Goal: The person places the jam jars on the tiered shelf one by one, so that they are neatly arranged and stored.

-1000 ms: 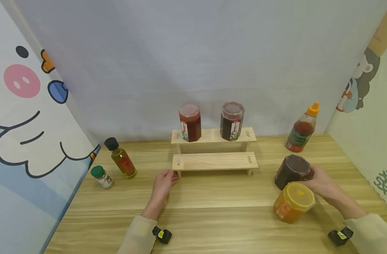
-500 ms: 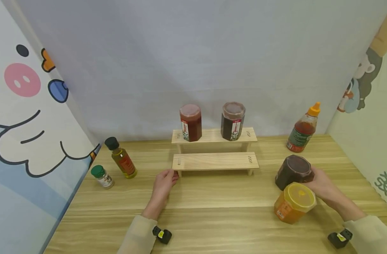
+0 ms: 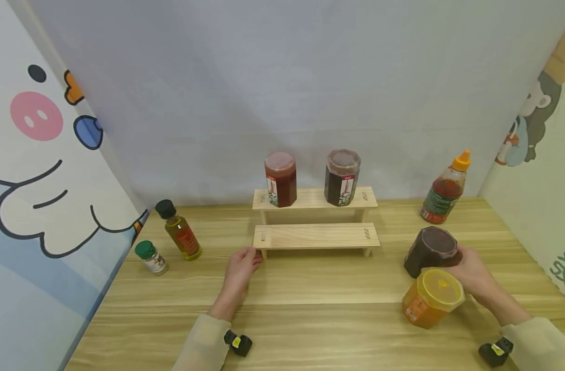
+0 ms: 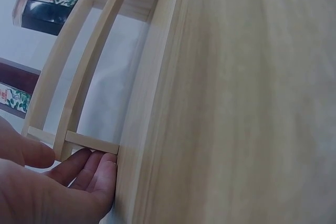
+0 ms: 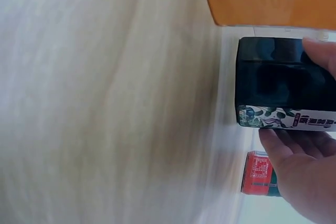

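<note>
My left hand (image 3: 242,264) is at the front left corner of a two-tier wooden shelf (image 3: 316,236). In the left wrist view its thumb lies by the end of the lower board, with the fingertips (image 4: 109,162) against the leg, so the corner sits between them. On the right, my right hand (image 3: 470,270) grips a dark jar (image 3: 426,253) from its right side. The right wrist view shows the thumb on one side of this dark jar (image 5: 283,80) and the fingers on the other. An orange jar with a yellow lid (image 3: 426,304) stands just in front of it.
On the upper tier stand a red jar (image 3: 282,183) and another dark jar (image 3: 340,180). A sauce bottle with an orange cap (image 3: 442,196) is at the back right. An oil bottle (image 3: 182,234) and a green-capped shaker (image 3: 152,260) stand at the left. A pale backdrop (image 3: 310,93) closes the back.
</note>
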Available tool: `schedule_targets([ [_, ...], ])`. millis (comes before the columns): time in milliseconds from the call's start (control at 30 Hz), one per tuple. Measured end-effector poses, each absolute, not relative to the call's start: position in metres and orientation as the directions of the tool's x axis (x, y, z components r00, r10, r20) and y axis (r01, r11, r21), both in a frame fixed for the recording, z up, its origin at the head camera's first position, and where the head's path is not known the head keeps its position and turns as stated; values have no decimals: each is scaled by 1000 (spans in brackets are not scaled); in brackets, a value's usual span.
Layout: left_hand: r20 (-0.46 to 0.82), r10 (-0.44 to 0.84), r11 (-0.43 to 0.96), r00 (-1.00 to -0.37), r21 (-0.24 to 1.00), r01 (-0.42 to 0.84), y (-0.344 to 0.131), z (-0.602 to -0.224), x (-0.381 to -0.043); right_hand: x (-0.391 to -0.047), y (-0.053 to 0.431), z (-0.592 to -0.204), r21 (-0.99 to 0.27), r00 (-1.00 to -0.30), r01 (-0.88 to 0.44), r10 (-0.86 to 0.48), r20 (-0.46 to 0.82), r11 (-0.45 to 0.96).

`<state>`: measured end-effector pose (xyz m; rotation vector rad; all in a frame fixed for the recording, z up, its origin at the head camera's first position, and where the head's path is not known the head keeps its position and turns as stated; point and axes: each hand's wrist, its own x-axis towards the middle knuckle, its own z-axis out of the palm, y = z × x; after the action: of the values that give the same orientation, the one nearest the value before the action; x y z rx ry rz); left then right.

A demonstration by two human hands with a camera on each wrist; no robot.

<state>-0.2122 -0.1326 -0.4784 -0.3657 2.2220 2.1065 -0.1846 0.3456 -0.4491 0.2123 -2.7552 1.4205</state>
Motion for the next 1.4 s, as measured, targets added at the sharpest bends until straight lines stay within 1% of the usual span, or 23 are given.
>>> schedule_targets([
  [200,-206,-135,40,-969,976,-213,-132,-478,-213,-185,344,-449,-814,-996,-88,-69,59,573],
  [367,-193,-124,40,-973,979,-199,-132,-478,-212,-184,344,-447,-791,-999,-39,-18,35,610],
  [633,-185,-120,35,-975,981,-191,-131,-476,-212,-186,349,-438,-782,-997,-39,30,73,623],
  [867,-197,-127,33,-972,979,-203,-130,-476,-212,-188,351,-417,-805,-996,-56,25,88,590],
  [967,-205,-129,35,-970,977,-211,-130,-476,-211,-189,348,-406,-799,-994,-64,30,103,598],
  [1400,-194,-130,26,-972,980,-199,-132,-479,-213,-187,317,-365,-807,-992,-123,-42,122,577],
])
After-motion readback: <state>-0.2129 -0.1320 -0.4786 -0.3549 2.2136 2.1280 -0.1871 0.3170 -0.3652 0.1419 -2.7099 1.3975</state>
